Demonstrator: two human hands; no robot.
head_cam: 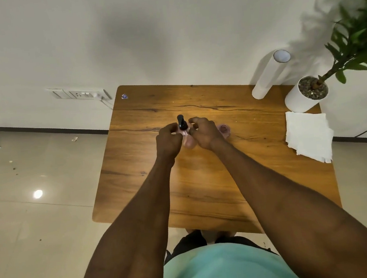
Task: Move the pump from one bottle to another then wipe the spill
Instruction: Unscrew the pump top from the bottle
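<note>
1. Pump, black, stands on a small clear pinkish bottle near the middle of the worktop, between the two hands.
2. It looks light, stiff and plastic; its collar is likely the best place to hold it for twisting, and it may be slick if wet.
3. That bottle is probably light and easy to tip, so its body needs steadying.
4. Left hand is curled beside the pump, and right hand is curled at the bottle's neck; I cannot tell whether either truly pinches anything.
5. A second bottle, open-topped, stands just right of the right hand, partly hidden by it.
6. Napkins lie at the worktop's right edge, soft and handy for wiping.
7. No spill can be made out; the hands hide most of the first bottle, and liquid levels are unclear.
</note>
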